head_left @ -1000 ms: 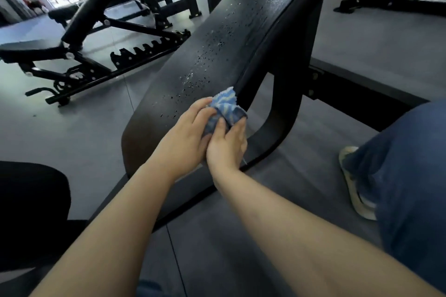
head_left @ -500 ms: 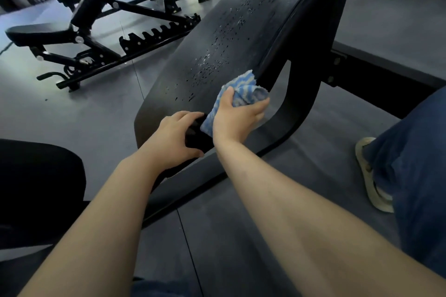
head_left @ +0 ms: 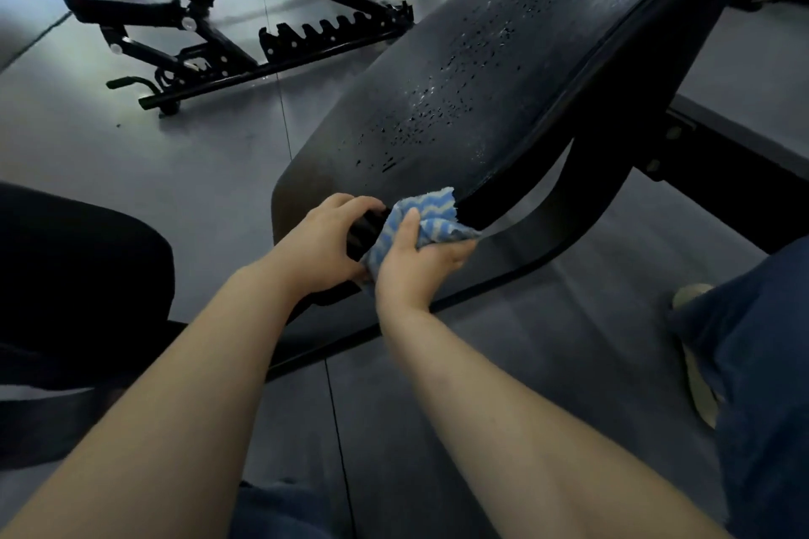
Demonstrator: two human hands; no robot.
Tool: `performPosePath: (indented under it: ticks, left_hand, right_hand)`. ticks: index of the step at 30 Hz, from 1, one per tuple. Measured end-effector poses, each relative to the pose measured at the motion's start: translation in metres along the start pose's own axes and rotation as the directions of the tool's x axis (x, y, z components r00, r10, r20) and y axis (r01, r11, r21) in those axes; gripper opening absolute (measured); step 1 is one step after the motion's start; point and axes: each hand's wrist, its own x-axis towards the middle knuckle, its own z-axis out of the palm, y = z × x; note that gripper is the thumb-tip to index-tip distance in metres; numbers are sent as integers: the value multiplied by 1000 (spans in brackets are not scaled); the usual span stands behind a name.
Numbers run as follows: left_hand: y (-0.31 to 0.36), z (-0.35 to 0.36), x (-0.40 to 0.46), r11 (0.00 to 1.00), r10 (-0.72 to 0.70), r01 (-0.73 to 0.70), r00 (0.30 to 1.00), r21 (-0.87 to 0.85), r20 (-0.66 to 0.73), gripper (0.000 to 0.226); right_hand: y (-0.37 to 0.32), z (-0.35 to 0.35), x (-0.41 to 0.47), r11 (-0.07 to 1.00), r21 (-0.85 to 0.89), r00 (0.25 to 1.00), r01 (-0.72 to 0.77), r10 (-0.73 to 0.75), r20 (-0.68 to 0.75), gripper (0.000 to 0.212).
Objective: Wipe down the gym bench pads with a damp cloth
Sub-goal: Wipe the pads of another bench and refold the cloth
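A long black bench pad slopes up from the centre to the top right, with water droplets beaded across its surface. My right hand grips a blue-and-white striped cloth bunched against the pad's lower right edge. My left hand curls its fingers over the pad's bottom end, just left of the cloth. The two hands nearly touch.
A second adjustable bench with a toothed black frame stands on the grey floor at the upper left. A black seat pad sits at the left. My blue-jeaned leg and pale shoe are at the right, beside the curved black bench frame.
The cloth passed from both hands into my right hand alone, which slid it up the pad's edge and back down. My left hand moved to grip the pad's bottom end.
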Motion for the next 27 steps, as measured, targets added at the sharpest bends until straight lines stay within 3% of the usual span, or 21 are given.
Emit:
performPosePath:
  ticks: [9,12,18,23,27]
  left_hand:
    - [-5,-5,-4,997,46,-51,997,58,69,91]
    - [-12,-4,-7,994,85,-90,993,62,79,91]
    - [-26,-2,-17,993,92,-102,986,65,142,94]
    - [-42,2,-24,996,67,-78,976,48,205,99]
    - [-50,1,-21,995,102,-99,971,-23,217,96]
  right_hand:
    - [-17,-15,24,967,4,957,255,-252,-146,66]
    - [-13,-11,26,992,19,981,126,-121,-154,75]
    - [-15,4,19,968,-245,946,-60,-23,-323,88]
    - [-9,10,14,998,57,969,37,-21,-247,84]
    - [-2,12,10,992,90,971,93,-70,-227,85]
